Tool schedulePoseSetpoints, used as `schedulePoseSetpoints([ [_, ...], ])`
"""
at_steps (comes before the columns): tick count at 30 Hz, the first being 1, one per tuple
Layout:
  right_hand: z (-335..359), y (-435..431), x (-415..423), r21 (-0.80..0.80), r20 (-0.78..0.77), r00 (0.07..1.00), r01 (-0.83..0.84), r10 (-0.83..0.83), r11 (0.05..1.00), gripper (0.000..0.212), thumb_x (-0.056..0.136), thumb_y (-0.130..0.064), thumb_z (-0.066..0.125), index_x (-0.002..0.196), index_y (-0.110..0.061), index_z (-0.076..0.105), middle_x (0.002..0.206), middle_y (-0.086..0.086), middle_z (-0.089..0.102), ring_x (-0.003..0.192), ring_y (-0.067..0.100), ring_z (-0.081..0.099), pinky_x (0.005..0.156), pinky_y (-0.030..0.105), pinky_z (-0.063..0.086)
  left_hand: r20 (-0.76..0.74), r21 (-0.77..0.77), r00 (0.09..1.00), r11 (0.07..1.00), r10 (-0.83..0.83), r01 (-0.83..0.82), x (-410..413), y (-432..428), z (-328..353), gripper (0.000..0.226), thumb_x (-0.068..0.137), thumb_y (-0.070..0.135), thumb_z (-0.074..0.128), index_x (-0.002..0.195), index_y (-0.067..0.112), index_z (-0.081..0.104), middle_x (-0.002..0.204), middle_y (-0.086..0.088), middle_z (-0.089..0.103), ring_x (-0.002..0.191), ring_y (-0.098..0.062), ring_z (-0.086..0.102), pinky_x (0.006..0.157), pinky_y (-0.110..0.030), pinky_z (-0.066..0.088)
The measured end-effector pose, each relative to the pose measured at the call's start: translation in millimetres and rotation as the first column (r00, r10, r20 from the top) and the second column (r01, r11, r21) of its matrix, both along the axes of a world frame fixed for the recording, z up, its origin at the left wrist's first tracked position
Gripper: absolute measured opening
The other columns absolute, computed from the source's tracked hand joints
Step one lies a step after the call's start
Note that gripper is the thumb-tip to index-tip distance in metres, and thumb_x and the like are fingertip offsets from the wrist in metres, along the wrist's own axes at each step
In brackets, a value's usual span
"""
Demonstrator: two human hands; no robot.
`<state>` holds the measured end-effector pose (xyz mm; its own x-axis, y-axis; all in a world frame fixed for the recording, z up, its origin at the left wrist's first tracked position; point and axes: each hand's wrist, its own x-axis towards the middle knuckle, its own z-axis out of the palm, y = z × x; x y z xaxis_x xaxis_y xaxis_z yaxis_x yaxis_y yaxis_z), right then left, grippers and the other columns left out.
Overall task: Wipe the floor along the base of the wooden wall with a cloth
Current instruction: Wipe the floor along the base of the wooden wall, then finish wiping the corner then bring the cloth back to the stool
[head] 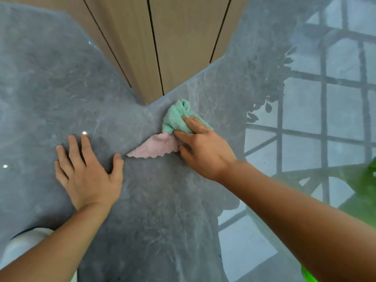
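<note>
A fluffy cloth (pixel 175 119), green on one side and pink on the other, lies bunched on the glossy grey marble floor (pixel 158 200) right by the outer corner of the wooden wall (pixel 158 47). My right hand (pixel 203 147) presses down on the cloth, fingers gripping its green part, while a pink flap sticks out to the left. My left hand (pixel 87 171) rests flat on the floor with fingers spread, to the left of the cloth and apart from it.
The wooden wall's corner points toward me, with dark vertical grooves. The shiny floor at the right mirrors a window grid and plant leaves (pixel 270 82). Something bright green (pixel 366 192) shows at the right edge. A white shape (pixel 26 243) sits at the lower left.
</note>
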<state>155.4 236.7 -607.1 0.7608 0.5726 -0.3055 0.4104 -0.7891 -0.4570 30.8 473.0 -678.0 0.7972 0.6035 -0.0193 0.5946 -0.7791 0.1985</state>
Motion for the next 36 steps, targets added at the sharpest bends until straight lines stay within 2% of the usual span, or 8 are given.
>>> schedulePoseSetpoints([
  [5, 21.8, 5.4, -0.7, 0.034, -0.093, 0.985, 0.15, -0.146, 0.988, 0.033, 0.088, -0.019, 0.052, 0.119, -0.02, 0.063, 0.12, 0.014, 0.057, 0.11, 0.038, 0.055, 0.086, 0.044, 0.052, -0.222, -0.177, 0.966, 0.969, 0.13, -0.171, 18.7, -22.5, 41.9, 0.091, 0.084, 0.065, 0.035, 0.157, 0.013, 0.02, 0.169, -0.014, 0.013, 0.155, -0.04, 0.008, 0.122, -0.057, 0.009],
  [8, 69.6, -9.5, -13.9, 0.073, -0.204, 0.892, 0.425, -0.404, 0.902, 0.042, 0.082, -0.015, 0.061, 0.122, -0.024, 0.068, 0.117, 0.013, 0.068, 0.106, 0.036, 0.061, 0.093, 0.037, 0.049, -0.434, -0.606, 0.872, 0.643, 0.227, -0.469, 61.2, -81.3, 111.6, 0.079, 0.088, 0.07, 0.027, 0.147, 0.019, 0.043, 0.157, -0.015, 0.04, 0.141, -0.04, 0.041, 0.116, -0.051, 0.032],
  [11, 147.6, -33.8, -43.1, 0.183, -0.344, 0.685, 0.719, -0.642, 0.67, 0.035, 0.079, -0.009, 0.069, 0.112, -0.021, 0.074, 0.106, 0.007, 0.076, 0.09, 0.02, 0.071, 0.081, 0.02, 0.053, -0.439, -0.88, 0.894, 0.159, 0.091, -0.448, 80.2, -151.8, 208.7, 0.042, 0.093, 0.055, 0.038, 0.12, 0.029, 0.055, 0.116, -0.004, 0.067, 0.093, -0.028, 0.072, 0.074, -0.038, 0.059],
  [15, 288.5, -91.4, -79.9, 0.189, -0.623, 0.34, 0.939, -0.705, 0.286, 0.02, 0.076, -0.007, 0.073, 0.09, -0.022, 0.074, 0.065, 0.007, 0.067, 0.039, 0.009, 0.057, 0.043, 0.021, 0.047, -0.322, -0.94, 0.943, 0.148, -0.081, -0.308, 65.8, -213.6, 344.3, 0.007, 0.09, 0.039, 0.056, 0.095, 0.034, 0.057, 0.099, 0.002, 0.071, 0.089, -0.018, 0.07, 0.07, -0.035, 0.058],
  [19, 424.0, -175.5, -126.7, 0.137, -0.788, 0.137, 0.99, -0.6, 0.046, 0.033, 0.078, 0.017, 0.056, 0.087, -0.012, 0.068, 0.068, 0.02, 0.058, 0.029, 0.013, 0.046, 0.031, 0.019, 0.04, -0.435, -0.886, 0.847, -0.02, -0.307, -0.462, 36.4, -275.6, 459.1, 0.04, 0.074, 0.043, 0.071, 0.111, 0.03, 0.066, 0.101, 0.0, 0.074, 0.088, -0.018, 0.067, 0.081, -0.038, 0.053],
  [24, 519.9, -284.8, -187.1, 0.095, -0.747, 0.058, 0.995, -0.662, -0.019, 0.037, 0.076, 0.019, 0.059, 0.096, -0.012, 0.066, 0.082, 0.007, 0.065, 0.045, 0.007, 0.051, 0.039, 0.018, 0.042, -0.476, -0.83, 0.72, -0.013, -0.504, -0.558, 9.8, -381.2, 542.7, 0.032, 0.078, 0.019, 0.074, 0.104, 0.028, 0.057, 0.1, -0.006, 0.064, 0.08, -0.02, 0.061, 0.062, -0.03, 0.05],
  [31, 501.2, -379.1, -221.6, 0.121, -0.579, -0.249, 0.916, -0.777, -0.383, 0.016, 0.087, -0.011, 0.065, 0.103, -0.012, 0.065, 0.083, 0.012, 0.063, 0.051, 0.017, 0.054, 0.048, 0.027, 0.043, -0.382, -0.922, 0.735, 0.174, -0.561, -0.346, -0.6, -494.2, 546.5, 0.031, 0.073, 0.039, 0.081, 0.086, 0.027, 0.056, 0.083, 0.003, 0.066, 0.071, -0.015, 0.058, 0.058, -0.027, 0.049],
  [36, 469.3, -403.5, -229.4, 0.051, -0.382, -0.387, 0.898, -0.839, -0.437, 0.027, 0.083, -0.033, 0.065, 0.098, -0.012, 0.071, 0.099, 0.011, 0.073, 0.088, 0.025, 0.064, 0.086, 0.043, 0.053, -0.302, -0.945, 0.74, 0.292, -0.601, -0.149, -21.2, -517.1, 539.9, 0.035, 0.07, 0.044, 0.082, 0.091, 0.027, 0.058, 0.087, 0.001, 0.067, 0.072, -0.015, 0.058, 0.054, -0.025, 0.049],
])
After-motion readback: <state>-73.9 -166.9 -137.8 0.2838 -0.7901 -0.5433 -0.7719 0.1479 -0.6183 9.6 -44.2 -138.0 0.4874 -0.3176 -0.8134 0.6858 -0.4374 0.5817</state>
